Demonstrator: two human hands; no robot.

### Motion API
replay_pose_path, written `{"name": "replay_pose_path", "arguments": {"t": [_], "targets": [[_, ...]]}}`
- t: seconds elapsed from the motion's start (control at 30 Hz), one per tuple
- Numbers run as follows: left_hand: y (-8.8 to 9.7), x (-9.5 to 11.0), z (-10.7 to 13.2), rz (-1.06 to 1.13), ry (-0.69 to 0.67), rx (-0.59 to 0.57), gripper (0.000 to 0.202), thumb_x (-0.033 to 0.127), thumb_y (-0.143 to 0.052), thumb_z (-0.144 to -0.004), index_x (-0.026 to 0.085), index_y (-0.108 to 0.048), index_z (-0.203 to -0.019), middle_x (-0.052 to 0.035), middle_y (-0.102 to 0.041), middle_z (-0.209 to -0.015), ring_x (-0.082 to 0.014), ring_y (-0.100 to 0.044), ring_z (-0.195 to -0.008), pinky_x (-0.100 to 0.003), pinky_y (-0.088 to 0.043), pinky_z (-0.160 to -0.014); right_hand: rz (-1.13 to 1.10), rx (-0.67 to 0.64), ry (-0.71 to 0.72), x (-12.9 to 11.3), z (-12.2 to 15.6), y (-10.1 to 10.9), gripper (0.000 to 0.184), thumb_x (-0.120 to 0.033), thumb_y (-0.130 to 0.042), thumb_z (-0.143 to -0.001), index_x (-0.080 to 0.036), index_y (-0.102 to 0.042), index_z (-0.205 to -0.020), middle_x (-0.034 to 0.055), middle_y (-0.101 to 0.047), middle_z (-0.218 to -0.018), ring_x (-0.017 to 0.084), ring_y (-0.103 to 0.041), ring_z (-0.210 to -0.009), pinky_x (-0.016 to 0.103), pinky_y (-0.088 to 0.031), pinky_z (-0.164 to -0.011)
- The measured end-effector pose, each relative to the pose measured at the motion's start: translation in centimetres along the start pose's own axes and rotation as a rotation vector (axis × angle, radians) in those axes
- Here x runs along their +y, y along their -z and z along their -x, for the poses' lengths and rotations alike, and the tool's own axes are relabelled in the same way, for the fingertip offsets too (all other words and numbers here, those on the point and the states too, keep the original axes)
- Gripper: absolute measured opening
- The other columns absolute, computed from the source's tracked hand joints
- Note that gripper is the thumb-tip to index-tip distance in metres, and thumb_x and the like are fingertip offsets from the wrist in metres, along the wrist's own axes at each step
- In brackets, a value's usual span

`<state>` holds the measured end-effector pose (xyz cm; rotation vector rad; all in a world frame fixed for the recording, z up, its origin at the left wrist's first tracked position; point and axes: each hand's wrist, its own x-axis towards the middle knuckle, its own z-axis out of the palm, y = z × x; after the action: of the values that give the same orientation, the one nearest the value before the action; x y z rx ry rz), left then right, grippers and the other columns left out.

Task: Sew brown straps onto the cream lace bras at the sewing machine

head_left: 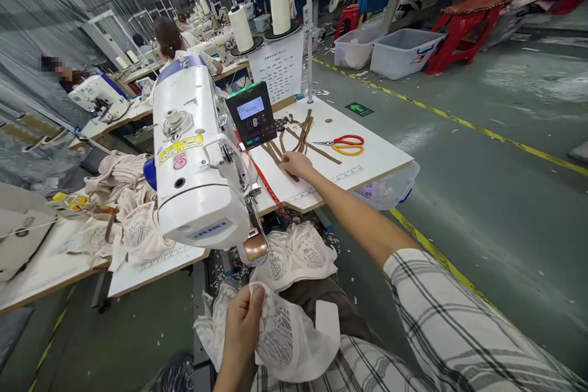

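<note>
My left hand pinches the edge of a cream lace bra, which lies over my lap. Another cream lace bra rests just beyond it, below the table edge. On the white sewing table, my right hand has its fingers closed at a bundle of narrow brown fabric strips; the fingertips are partly hidden. Scissors with red and yellow handles lie to the right of the strips. A white JUKI sewing machine stands left of my right hand, between me and its small control screen.
More cream bras are heaped on the table at left. Two thread cones stand behind the machine. Plastic bins and a red stool are on the floor at right. Another worker sits farther back.
</note>
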<state>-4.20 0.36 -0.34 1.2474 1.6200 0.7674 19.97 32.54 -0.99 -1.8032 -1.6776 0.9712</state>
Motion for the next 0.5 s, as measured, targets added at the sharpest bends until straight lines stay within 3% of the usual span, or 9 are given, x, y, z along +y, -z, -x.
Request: {"name": "replay_pose_path", "arguments": {"t": [0.1,0.17,0.33,0.43,0.5], "targets": [[0.8,0.4,0.1,0.015,-0.001,-0.026,0.052,0.064,-0.047,-0.09,0.019,-0.043,-0.065,0.0042,-0.035,-0.062,-0.0112,-0.033,-0.059,-0.023,-0.025,-0.057,-0.314,-0.023,0.004,0.8,2.4,0.6,0.015,-0.031,-0.057,-0.093,-0.016,-0.058,-0.09,0.0023,-0.061,-0.079,0.009,-0.053,-0.064,0.022,-0.049,-0.06],[1.1,0.8,0.4,0.059,0.014,-0.019,0.05,0.063,-0.048,-0.09,0.018,-0.048,-0.068,0.003,-0.04,-0.063,-0.0117,-0.036,-0.06,-0.023,-0.027,-0.057,-0.501,-0.105,0.025,0.5,5.7,-0.1,0.019,-0.035,-0.059,-0.092,-0.017,-0.056,-0.085,0.0003,-0.058,-0.073,0.007,-0.047,-0.056,0.019,-0.045,-0.052],[1.0,2.9,2.3,0.239,0.032,0.056,0.052,0.067,-0.056,-0.082,0.015,-0.061,-0.079,-0.0001,-0.051,-0.067,-0.013,-0.042,-0.063,-0.023,-0.032,-0.058,-0.791,-0.419,0.185,-0.6,18.9,-5.6,0.041,-0.059,-0.067,-0.078,-0.019,-0.061,-0.077,-0.0031,-0.053,-0.063,0.003,-0.035,-0.042,0.016,-0.029,-0.037],[0.9,4.1,2.6,0.296,-0.043,0.01,0.045,0.057,-0.063,-0.081,0.016,-0.065,-0.1,-0.0016,-0.059,-0.081,-0.0147,-0.048,-0.073,-0.024,-0.037,-0.067,-1.061,-0.688,0.226,0.8,24.7,-8.1,0.036,-0.051,-0.08,-0.071,-0.018,-0.066,-0.067,0.0038,-0.062,-0.076,0.011,-0.057,-0.064,0.024,-0.048,-0.06],[1.1,4.2,2.6,0.239,-0.07,-0.129,0.038,0.054,-0.062,-0.083,0.015,-0.064,-0.086,0.0009,-0.054,-0.073,-0.0124,-0.044,-0.069,-0.023,-0.034,-0.064,-1.113,-0.726,0.266,1.6,26.6,-8.9,0.026,-0.045,-0.08,-0.073,-0.02,-0.071,-0.069,0.0048,-0.064,-0.08,0.014,-0.06,-0.072,0.026,-0.049,-0.068]]}}
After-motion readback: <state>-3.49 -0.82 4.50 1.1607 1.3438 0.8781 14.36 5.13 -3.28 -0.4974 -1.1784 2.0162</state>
